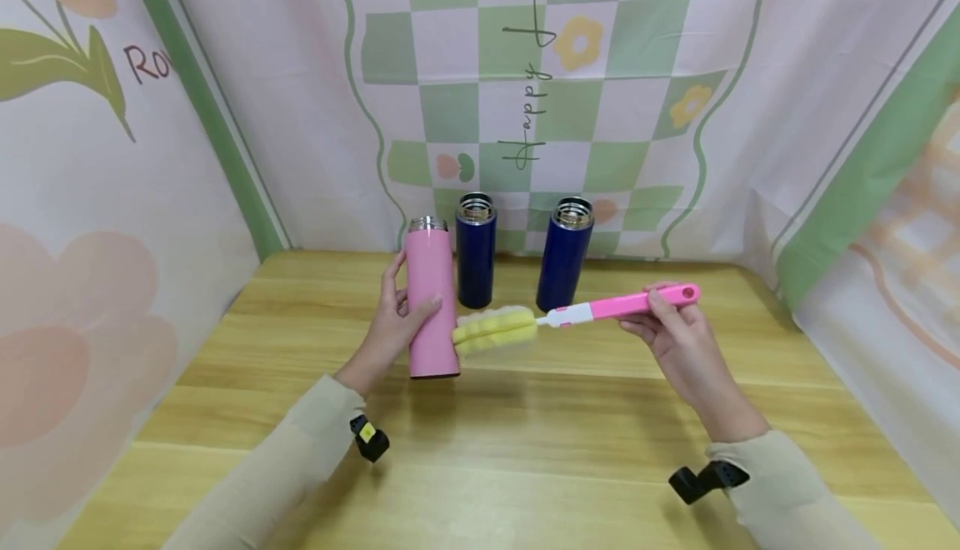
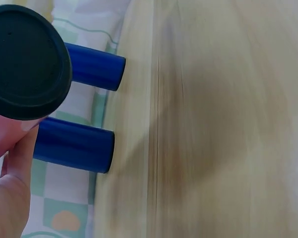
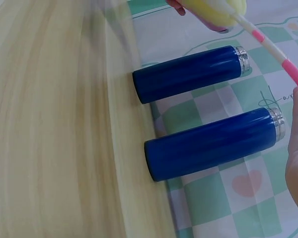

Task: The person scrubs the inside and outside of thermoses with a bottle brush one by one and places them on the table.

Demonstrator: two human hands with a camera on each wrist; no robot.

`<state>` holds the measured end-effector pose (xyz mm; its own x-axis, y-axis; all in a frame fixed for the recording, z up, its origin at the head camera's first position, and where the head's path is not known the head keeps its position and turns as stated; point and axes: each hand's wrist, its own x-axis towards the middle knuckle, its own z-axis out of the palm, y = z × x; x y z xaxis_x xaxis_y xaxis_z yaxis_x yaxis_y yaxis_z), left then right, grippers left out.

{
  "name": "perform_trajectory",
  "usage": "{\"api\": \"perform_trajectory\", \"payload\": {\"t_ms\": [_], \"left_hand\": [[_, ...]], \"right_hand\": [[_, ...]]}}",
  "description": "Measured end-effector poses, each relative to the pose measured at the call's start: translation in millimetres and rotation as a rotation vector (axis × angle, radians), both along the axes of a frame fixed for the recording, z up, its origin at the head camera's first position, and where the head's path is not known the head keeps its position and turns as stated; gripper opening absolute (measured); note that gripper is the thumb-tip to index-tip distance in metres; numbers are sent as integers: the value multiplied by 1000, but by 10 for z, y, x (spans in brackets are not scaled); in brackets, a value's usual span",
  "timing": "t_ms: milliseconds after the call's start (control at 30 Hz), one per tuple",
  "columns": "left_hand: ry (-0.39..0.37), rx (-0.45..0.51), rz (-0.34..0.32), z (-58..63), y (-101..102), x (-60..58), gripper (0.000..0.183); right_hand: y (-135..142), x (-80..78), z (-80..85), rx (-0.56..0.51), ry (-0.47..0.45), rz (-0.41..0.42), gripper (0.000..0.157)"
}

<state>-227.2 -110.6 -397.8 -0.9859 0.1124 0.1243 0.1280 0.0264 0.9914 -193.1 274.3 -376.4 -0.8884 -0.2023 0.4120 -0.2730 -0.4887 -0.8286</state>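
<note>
A pink thermos bottle without a lid is held off the table by my left hand, thumb across its front. Its dark base faces the left wrist camera. My right hand grips the pink handle of a bottle brush. The brush's yellow sponge head points left, by the lower right side of the pink bottle; whether they touch I cannot tell. Behind stand two dark blue thermos bottles, one left and one right, both with uncovered steel mouths.
The wooden table reaches back to a fabric backdrop with green checks and flowers. Printed cloth also hangs at the left and right sides. Both blue bottles stand near the table's back edge.
</note>
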Motion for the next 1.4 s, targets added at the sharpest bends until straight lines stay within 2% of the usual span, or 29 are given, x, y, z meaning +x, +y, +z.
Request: {"api": "perform_trajectory", "payload": {"t_ms": [167, 300, 433, 800, 1000, 1267, 1400], "left_hand": [[-9, -33, -27, 14, 4, 5, 89], [13, -38, -63, 24, -3, 13, 89], [42, -61, -89, 26, -9, 28, 88], [37, -69, -115, 40, 28, 59, 78], [34, -49, -143, 51, 32, 86, 76], [28, -35, -178, 49, 42, 82, 72], [-4, -40, -178, 39, 58, 79, 79]], "right_hand": [[1, -27, 37, -37, 6, -21, 14], [10, -32, 68, -69, 15, -22, 13], [28, -37, 105, -54, 11, -93, 14], [54, -70, 159, -147, 2, -177, 17], [73, -98, 156, -174, 23, -187, 19], [57, -83, 151, -199, -15, -209, 25], [43, -78, 145, -189, -21, -208, 22]]}}
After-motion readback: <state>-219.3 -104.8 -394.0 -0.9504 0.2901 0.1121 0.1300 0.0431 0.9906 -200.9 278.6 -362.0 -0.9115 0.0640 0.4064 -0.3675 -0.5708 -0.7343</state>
